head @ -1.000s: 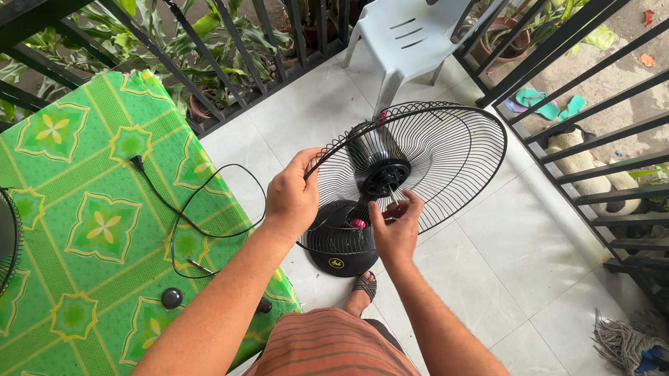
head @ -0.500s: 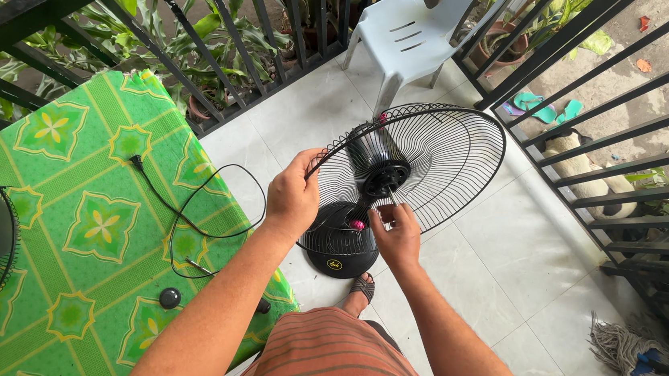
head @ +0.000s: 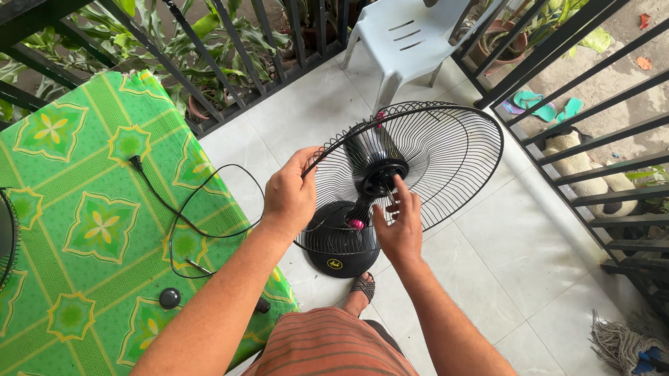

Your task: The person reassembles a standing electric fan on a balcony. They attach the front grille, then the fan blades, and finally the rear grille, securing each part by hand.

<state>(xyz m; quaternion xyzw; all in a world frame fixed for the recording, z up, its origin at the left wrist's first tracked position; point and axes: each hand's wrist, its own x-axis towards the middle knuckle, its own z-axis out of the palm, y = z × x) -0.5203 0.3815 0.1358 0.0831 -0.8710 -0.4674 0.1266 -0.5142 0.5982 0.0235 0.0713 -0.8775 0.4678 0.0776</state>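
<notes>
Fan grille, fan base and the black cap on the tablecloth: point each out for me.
Fan grille [head: 450,154]: head view, on the wire ribs right of the hub.
Fan base [head: 337,253]: head view, on the round black dome.
Black cap [head: 170,298]: head view, on its top face.

Black wire-mesh fan rear guard [head: 442,153] w/ round motor hub, tilted upright over floor tiles; round black plastic base [head: 339,249] below.
</notes>
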